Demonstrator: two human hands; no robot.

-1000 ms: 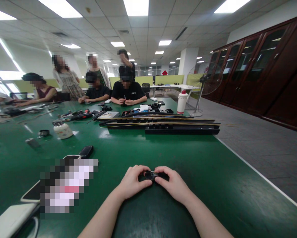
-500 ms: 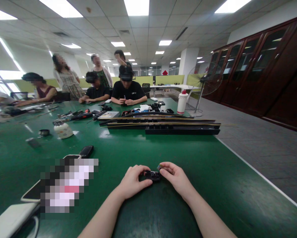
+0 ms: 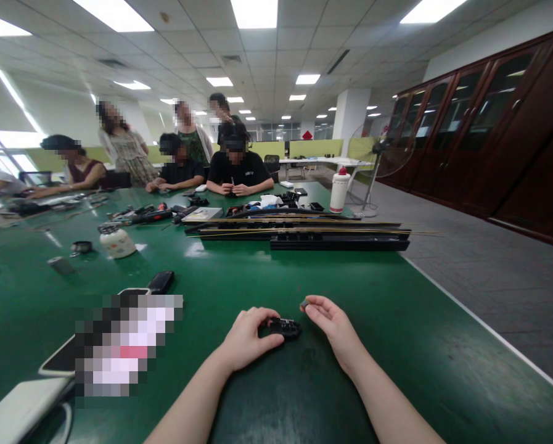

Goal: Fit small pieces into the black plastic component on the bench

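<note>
A: How far along was the work?

B: The black part and a small grey piece were separate, with a gap between them; that much was done. How much was left I couldn't judge, since the inside of the black part was too small to read (dark plastic on a dark tabletop didn't help).

A: And where was the black part?

B: Low over the green table, near the middle, just right of the left hand. Whether it rested on the surface or was held slightly clear, I couldn't tell.

A: Which way did it point?

B: Its long axis ran roughly left to right, the right end dipping a little toward the near edge. That end stuck out free; the left end sat within the hand. I couldn't tell a front from a back.

A: And the grips?

B: The left thumb and fingers were closed around the black part's left end. The right hand pinched the small grey piece at its fingertips, beyond the free end and touching nothing else.
</note>
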